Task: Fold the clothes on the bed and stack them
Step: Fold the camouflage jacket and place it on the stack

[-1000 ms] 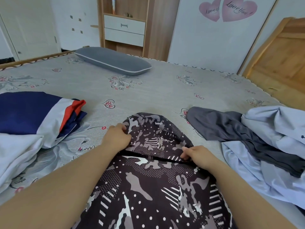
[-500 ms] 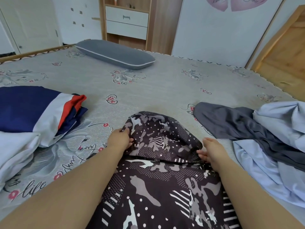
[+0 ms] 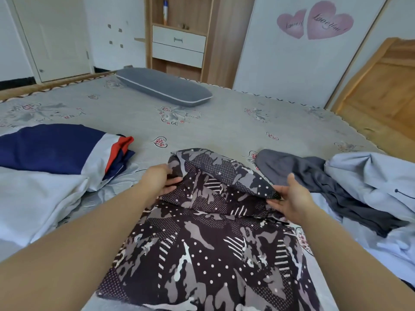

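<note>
So far the work looks partly done. A folded navy, white and red garment (image 3: 56, 149) sits on the left side of the bed (image 3: 224, 129), resting on or beside a white garment (image 3: 33, 198) that lies nearer; whether that white one is properly folded I cannot tell. These seem to be the start of the stack.

Right now the patterned camouflage garment (image 3: 202, 254) is spread flat on the near middle of the bed, and its hood (image 3: 220, 173) at the far end is lifted. The left hand (image 3: 160, 179) grips the hood's left edge with curled fingers. The right hand (image 3: 294, 198) is palm-up and only partly closed, with fingers and thumb holding the hood's right edge. My reading is that the hood is being turned down onto the body as the first fold, so the side folds and final halving are left for this piece.

To the right, a dark grey garment (image 3: 314, 176) lies crumpled across a pale blue garment (image 3: 370, 176), both unfolded and heaped together, just beside the right hand. They wait their turn, so at least two pieces remain after this one.

Farther off, a grey pillow (image 3: 164, 88) lies at the far side of the bed, well apart from the clothes. Nothing blocks the hood's fold, though the heap at the right crowds that side of the spread garment.
</note>
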